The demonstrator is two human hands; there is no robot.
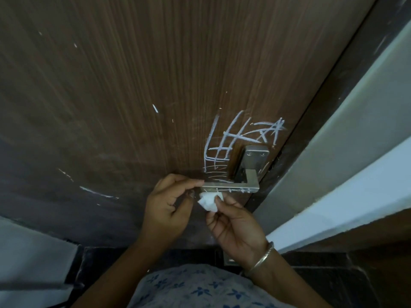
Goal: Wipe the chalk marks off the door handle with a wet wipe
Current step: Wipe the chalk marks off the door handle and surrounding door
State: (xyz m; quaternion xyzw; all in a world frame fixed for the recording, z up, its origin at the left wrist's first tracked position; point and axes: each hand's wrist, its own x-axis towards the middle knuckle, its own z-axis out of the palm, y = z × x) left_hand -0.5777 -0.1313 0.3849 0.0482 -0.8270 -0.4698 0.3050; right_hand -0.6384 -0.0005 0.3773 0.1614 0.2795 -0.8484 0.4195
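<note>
Floral-print clothing (pixel 200 287) at bottom edge; above it, right hand (pixel 235 227) pinching a crumpled wet wipe (pixel 208 200) just under the door handle (pixel 231 187). Left hand (pixel 169 203) curled, fingertips steadying the lever's free end. Chalk ticks remain along the lever; heavier scribble on the door (pixel 111 85) behind. Risks: the small wad slipping from the pinch; smearing chalk rather than lifting it; the lever dipping under pressure

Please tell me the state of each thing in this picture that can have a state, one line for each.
door handle: horizontal, chalk marks on it
wet wipe: crumpled, just under the handle
right hand: pinching the wipe
left hand: fingertips on the handle's free end
door: chalk scribbles above and beside the handle
</note>
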